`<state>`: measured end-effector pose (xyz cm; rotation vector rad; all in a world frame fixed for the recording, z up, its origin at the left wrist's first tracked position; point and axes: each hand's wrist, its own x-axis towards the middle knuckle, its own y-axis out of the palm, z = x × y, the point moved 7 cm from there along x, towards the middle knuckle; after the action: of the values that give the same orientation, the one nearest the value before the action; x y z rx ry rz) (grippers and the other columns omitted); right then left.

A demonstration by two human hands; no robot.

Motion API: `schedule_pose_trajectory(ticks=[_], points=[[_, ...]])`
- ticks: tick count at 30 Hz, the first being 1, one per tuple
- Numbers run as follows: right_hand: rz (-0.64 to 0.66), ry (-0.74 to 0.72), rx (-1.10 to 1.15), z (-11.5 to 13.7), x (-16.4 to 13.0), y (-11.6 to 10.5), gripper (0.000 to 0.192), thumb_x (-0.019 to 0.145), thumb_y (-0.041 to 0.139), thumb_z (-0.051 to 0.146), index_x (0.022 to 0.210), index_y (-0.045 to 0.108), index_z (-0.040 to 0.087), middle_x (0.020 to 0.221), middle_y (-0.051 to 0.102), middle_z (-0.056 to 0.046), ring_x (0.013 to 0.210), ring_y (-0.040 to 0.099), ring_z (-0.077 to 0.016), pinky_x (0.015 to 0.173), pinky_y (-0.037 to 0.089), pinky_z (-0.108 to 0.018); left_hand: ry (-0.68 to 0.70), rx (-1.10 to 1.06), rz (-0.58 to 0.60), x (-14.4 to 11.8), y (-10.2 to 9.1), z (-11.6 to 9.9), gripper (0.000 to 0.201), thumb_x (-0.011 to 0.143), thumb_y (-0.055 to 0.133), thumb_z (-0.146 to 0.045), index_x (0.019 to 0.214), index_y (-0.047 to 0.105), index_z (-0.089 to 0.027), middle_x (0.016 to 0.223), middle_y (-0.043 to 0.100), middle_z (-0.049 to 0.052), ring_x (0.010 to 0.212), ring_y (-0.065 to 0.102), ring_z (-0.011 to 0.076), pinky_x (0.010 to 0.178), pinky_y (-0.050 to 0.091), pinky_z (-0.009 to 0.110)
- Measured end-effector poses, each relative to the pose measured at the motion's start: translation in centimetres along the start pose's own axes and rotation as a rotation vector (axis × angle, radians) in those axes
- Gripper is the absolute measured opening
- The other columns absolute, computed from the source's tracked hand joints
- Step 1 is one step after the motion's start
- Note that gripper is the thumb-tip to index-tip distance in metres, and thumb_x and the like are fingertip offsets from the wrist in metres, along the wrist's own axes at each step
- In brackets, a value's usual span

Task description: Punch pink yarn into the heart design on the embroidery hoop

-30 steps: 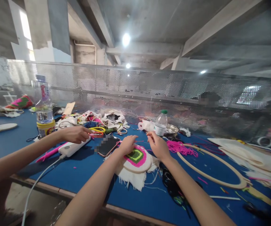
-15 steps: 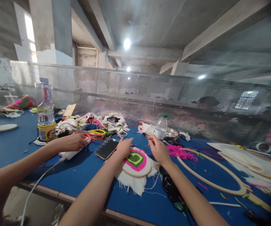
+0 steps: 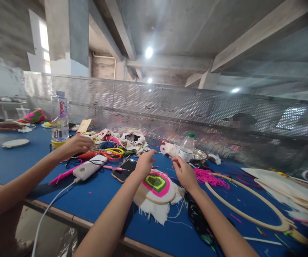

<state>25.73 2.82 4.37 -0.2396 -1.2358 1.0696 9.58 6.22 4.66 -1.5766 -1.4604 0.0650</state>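
I see the small embroidery hoop (image 3: 157,187) lying flat on the blue table (image 3: 95,192), its pink and green tufted patch facing up and frayed white cloth spilling out beneath it, right under and between my two hands. My left hand (image 3: 144,164) hovers over the hoop's far left edge, fingers spread loosely and holding nothing that I can make out. My right hand (image 3: 184,173) sits just off the hoop's right edge with thumb and forefinger pinched close together (possibly on a thread, though it is too fine to tell). I judge the hoop lies flat so both hands can work from above. Just beyond my left hand lies a phone (image 3: 124,168), and past that a white power bank (image 3: 89,167) with its cable trailing off the table edge. Another person's hand (image 3: 76,144) reaches into the pile by the scissors (image 3: 111,152). Right of my right hand is loose pink yarn (image 3: 210,177), then a large wooden hoop (image 3: 250,210); a small bottle (image 3: 187,150) stands behind.
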Motion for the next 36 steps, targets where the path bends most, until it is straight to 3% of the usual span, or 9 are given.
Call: schedule_pose_trajectory(ticks=[4,8,12,14,18,20,26,31,36], points=[[0.003,-0.006,-0.035,-0.1,0.1,0.0,0.021,0.081,0.034,0.026,0.090,0.051,0.020,0.081,0.063,-0.005,0.073,0.058,-0.0183,0.062,0.039,-0.026,0.109,0.144,0.083,-0.4,0.9,-0.2,0.046,0.071,0.036,-0.001,0.111,0.047,-0.021,0.081,0.061,0.004,0.084,0.056,0.0166,0.078,0.042,0.029],[0.038,0.059,-0.123,-1.0,0.2,0.0,0.021,0.080,0.035,0.024,0.088,0.053,0.020,0.072,0.063,-0.003,0.061,0.057,-0.0157,0.053,0.035,-0.023,0.141,0.189,0.109,-0.7,1.1,-0.4,0.056,0.061,0.038,0.007,0.109,0.049,-0.020,0.102,0.059,0.006,0.100,0.050,0.0182,0.089,0.036,0.033],[0.080,0.145,-0.231,-2.1,0.0,0.0,0.021,0.079,0.037,0.023,0.086,0.057,0.021,0.068,0.063,-0.002,0.059,0.056,-0.0150,0.047,0.028,-0.022,0.032,0.139,0.188,-0.4,1.2,0.0,0.041,0.063,0.039,0.005,0.091,0.060,-0.015,0.098,0.062,0.008,0.091,0.055,0.0171,0.081,0.042,0.028],[0.112,0.164,-0.270,-2.4,-0.1,0.1,0.021,0.079,0.038,0.023,0.086,0.058,0.021,0.070,0.064,-0.003,0.061,0.057,-0.0155,0.047,0.027,-0.022,-0.039,0.130,0.133,0.0,0.0,0.7,0.029,0.066,0.044,0.000,0.083,0.063,-0.014,0.089,0.064,0.008,0.084,0.057,0.0168,0.077,0.043,0.027],[0.207,0.186,-0.345,-2.8,-0.2,0.5,0.021,0.079,0.040,0.023,0.081,0.061,0.021,0.070,0.065,-0.006,0.061,0.058,-0.0172,0.047,0.028,-0.023,-0.083,0.173,0.014,0.4,-4.3,3.5,0.024,0.066,0.050,-0.008,0.085,0.063,-0.014,0.089,0.064,0.007,0.087,0.056,0.0177,0.081,0.042,0.028],[0.217,0.188,-0.388,-3.0,-0.1,0.4,0.022,0.080,0.040,0.024,0.078,0.062,0.021,0.071,0.065,-0.007,0.061,0.059,-0.0184,0.048,0.029,-0.024,-0.018,0.178,0.091,0.2,-5.7,5.2,0.027,0.069,0.044,-0.007,0.087,0.062,-0.016,0.097,0.062,0.006,0.094,0.054,0.0167,0.084,0.040,0.028],[0.230,0.170,-0.440,-3.4,0.0,0.9,0.020,0.078,0.044,0.023,0.074,0.063,0.022,0.069,0.066,-0.006,0.059,0.059,-0.0169,0.048,0.031,-0.023,-0.244,0.485,0.313,-2.0,-6.0,11.1,0.042,0.063,0.047,-0.007,0.099,0.061,-0.023,0.129,0.042,0.009,0.122,0.031,0.0304,0.097,0.021,0.048],[0.284,0.167,-0.453,-4.1,-0.3,1.7,0.022,0.079,0.042,0.024,0.079,0.064,0.022,0.072,0.066,-0.007,0.062,0.060,-0.0178,0.049,0.033,-0.023,-0.220,0.645,0.272,-2.2,-4.1,10.3,0.037,0.069,0.041,-0.007,0.098,0.061,-0.016,0.131,0.038,0.011,0.125,0.024,0.0293,0.100,0.018,0.045],[0.355,0.179,-0.471,-4.7,-0.5,2.1,0.023,0.080,0.041,0.026,0.077,0.064,0.022,0.073,0.066,-0.007,0.066,0.060,-0.0186,0.050,0.033,-0.023,-0.171,0.668,0.145,-1.7,-4.8,9.2,0.041,0.072,0.036,-0.006,0.107,0.055,-0.014,0.120,0.047,0.012,0.116,0.035,0.0232,0.094,0.030,0.036]])
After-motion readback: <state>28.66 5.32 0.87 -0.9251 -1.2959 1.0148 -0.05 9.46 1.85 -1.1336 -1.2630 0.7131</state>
